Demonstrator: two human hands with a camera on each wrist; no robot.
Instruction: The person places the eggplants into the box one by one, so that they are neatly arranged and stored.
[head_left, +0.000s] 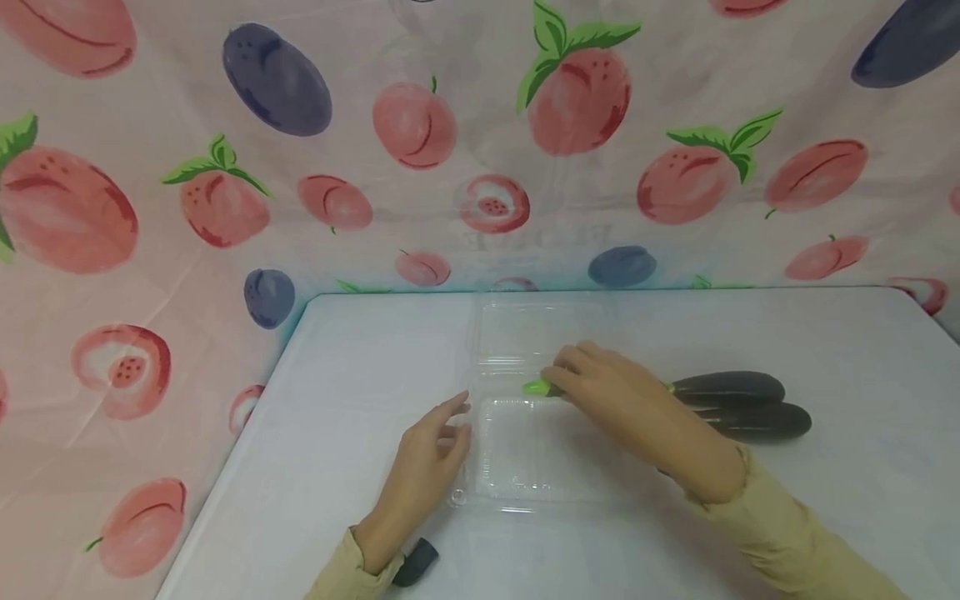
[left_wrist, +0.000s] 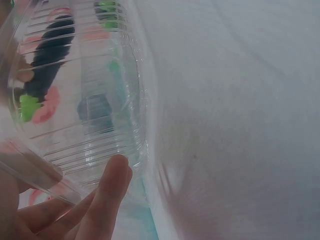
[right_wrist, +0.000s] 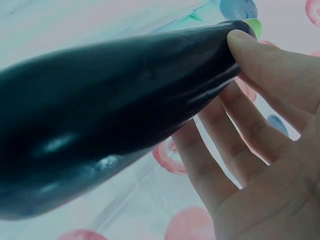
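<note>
One eggplant [right_wrist: 110, 110], probably firm and slippery, is over the clear box [head_left: 517, 458]; the right hand [head_left: 615, 387] pinches its neck [right_wrist: 215, 57] near the stem [head_left: 536, 387], seemingly the best hold. The left hand [head_left: 423, 458] has loose fingers at the box's edge.

The head camera looks from above and behind the person's left hand [head_left: 422, 458] and right hand [head_left: 618, 396], facing forward and down over a white table [head_left: 360, 358] to the fruit-patterned cloth [head_left: 450, 50] beyond them. The left wrist camera sits close in, looking out past the left fingertips [left_wrist: 114, 172] at a clear plastic container [head_left: 517, 454], while the right wrist camera, also very near, looks across the right fingers [right_wrist: 250, 127] at the eggplant [right_wrist: 120, 95] they hold. All three share that eggplant, seen by the left wrist view through the plastic; head and left wrist also share the container.
</note>
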